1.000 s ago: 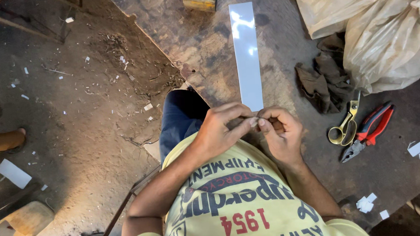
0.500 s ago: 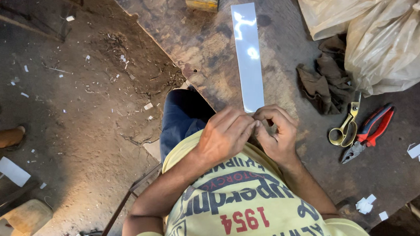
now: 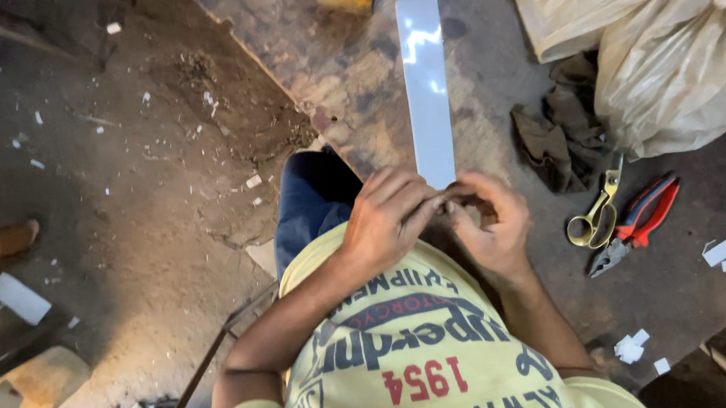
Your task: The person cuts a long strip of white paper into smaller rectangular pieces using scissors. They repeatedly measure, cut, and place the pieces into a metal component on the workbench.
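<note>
scissors (image 3: 594,213) left of pliers (image 3: 641,223)

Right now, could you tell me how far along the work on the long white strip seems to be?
Done: small white offcuts lie on the worn dark table, so some cutting seems finished. In hand: the left hand and right hand meet at the near end of the long glossy white strip. Left: most of the strip lies uncut; the brass-handled scissors and red-handled pliers rest untouched.

Pinching the near end of a long white strip (image 3: 426,89) with both hands, left hand (image 3: 389,215) and right hand (image 3: 488,221) (fingertips meeting), lying on a worn workbench (image 3: 490,67).
</note>
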